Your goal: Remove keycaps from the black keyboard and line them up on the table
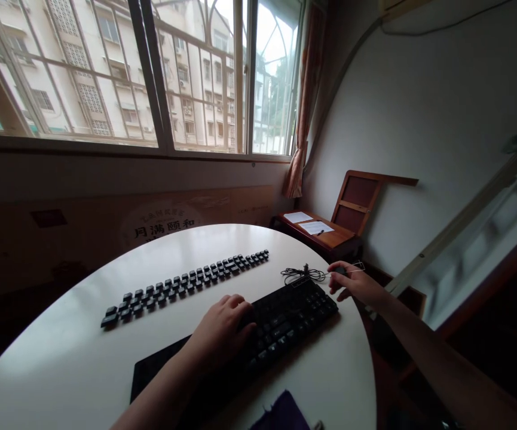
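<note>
A black keyboard (280,325) lies at a slant on the white round table (79,370). Its left part looks flat and bare of keycaps, while keycaps still stand on the right part. My left hand (225,325) presses on the keyboard's middle, fingers bent and thumb apart; its fingertips are partly hidden. Off the keyboard's right end, my right hand (352,280) is closed around a wire keycap puller (341,270) with a black middle and thin wire loops. Beyond the keyboard, loose black keycaps (181,285) stand in long slanted rows.
A bundled black cable (303,273) lies behind the keyboard's right end. Dark purple cloth (283,412) sits at the table's near edge. Past the table stands a wooden chair (352,209) with papers (316,227) and a pen on it. A barred window (195,77) is ahead.
</note>
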Action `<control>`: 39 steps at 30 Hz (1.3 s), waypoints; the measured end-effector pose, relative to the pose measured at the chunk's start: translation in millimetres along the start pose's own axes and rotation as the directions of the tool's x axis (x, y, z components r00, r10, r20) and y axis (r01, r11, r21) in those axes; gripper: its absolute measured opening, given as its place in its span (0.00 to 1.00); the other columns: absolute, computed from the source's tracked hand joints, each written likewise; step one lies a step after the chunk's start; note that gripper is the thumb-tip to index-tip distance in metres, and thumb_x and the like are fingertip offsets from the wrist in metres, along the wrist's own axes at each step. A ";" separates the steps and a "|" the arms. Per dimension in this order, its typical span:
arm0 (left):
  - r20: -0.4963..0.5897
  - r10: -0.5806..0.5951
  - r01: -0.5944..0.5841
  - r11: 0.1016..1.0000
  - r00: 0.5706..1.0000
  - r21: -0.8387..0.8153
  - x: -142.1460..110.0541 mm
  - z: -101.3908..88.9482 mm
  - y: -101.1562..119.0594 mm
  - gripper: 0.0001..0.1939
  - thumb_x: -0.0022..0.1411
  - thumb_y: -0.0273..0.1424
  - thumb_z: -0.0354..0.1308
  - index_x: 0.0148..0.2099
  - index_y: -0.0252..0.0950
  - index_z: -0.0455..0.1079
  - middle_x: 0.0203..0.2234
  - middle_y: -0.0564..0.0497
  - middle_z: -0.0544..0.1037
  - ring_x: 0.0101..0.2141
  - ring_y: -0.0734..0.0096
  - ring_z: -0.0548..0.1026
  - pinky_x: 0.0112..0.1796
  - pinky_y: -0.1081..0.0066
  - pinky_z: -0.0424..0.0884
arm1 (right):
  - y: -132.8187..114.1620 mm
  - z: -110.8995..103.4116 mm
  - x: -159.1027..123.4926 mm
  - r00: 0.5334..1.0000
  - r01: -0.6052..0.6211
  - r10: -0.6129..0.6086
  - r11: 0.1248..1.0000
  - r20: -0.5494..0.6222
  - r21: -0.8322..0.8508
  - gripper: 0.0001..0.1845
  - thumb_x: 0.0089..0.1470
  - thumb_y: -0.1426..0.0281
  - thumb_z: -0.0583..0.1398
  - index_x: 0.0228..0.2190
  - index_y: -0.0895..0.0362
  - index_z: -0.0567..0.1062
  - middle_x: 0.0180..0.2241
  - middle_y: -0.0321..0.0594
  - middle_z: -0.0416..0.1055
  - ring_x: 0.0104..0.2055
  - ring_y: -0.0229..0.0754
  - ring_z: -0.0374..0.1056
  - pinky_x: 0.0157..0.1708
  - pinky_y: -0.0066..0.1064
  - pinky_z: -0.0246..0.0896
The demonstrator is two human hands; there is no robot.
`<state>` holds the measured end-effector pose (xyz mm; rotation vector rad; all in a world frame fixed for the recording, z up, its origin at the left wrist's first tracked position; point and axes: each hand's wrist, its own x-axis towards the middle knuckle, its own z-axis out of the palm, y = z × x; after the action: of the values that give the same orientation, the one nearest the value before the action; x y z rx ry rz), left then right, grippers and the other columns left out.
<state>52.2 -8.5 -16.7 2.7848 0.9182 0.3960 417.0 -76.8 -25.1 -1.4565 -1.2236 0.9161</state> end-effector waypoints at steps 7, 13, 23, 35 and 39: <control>0.086 0.079 -0.089 0.988 0.993 0.124 -5.8 -7.2 30.5 0.28 0.61 0.43 0.59 0.61 0.42 0.65 0.62 0.42 0.64 0.61 0.45 0.61 0.57 0.47 0.60 | 28.1 17.3 4.2 0.919 0.198 -0.271 0.946 -0.287 -0.257 0.22 0.58 0.48 0.55 0.34 0.55 0.67 0.19 0.29 0.62 0.15 0.34 0.57 0.13 0.25 0.53; 0.269 0.091 -0.130 0.983 0.959 0.130 -3.8 6.5 32.0 0.38 0.60 0.48 0.57 0.69 0.41 0.55 0.67 0.38 0.52 0.65 0.43 0.50 0.61 0.41 0.49 | 42.2 41.0 16.8 0.827 0.240 -0.376 0.908 -0.419 -0.343 0.22 0.60 0.48 0.51 0.31 0.54 0.66 0.17 0.32 0.62 0.19 0.40 0.60 0.18 0.30 0.56; 0.262 0.140 -0.158 0.986 0.955 0.049 -0.9 34.7 9.9 0.42 0.61 0.51 0.56 0.71 0.46 0.46 0.68 0.42 0.48 0.66 0.44 0.45 0.62 0.39 0.42 | 45.9 42.7 12.3 0.780 0.231 -0.446 0.857 -0.439 -0.461 0.17 0.62 0.55 0.51 0.32 0.55 0.66 0.23 0.34 0.64 0.25 0.41 0.60 0.28 0.31 0.58; 0.334 0.083 -0.099 0.995 0.939 0.030 1.4 23.5 19.1 0.41 0.60 0.49 0.58 0.71 0.47 0.48 0.68 0.43 0.47 0.66 0.44 0.44 0.62 0.39 0.41 | 46.7 41.9 11.5 0.829 0.213 -0.427 0.839 -0.362 -0.501 0.17 0.63 0.55 0.50 0.30 0.54 0.65 0.22 0.33 0.63 0.23 0.40 0.60 0.25 0.29 0.56; 0.328 0.091 -0.104 0.994 0.940 0.023 1.9 23.1 19.6 0.41 0.59 0.48 0.58 0.70 0.46 0.49 0.68 0.43 0.47 0.66 0.44 0.45 0.62 0.39 0.41 | 39.9 44.8 7.0 0.857 0.194 -0.418 0.805 -0.302 -0.561 0.16 0.63 0.56 0.51 0.30 0.54 0.65 0.20 0.33 0.63 0.21 0.40 0.60 0.24 0.29 0.55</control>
<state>71.6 -24.9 -33.3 2.8187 0.7190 -0.0748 385.2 -60.8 -73.9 -1.6766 -1.3817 0.0205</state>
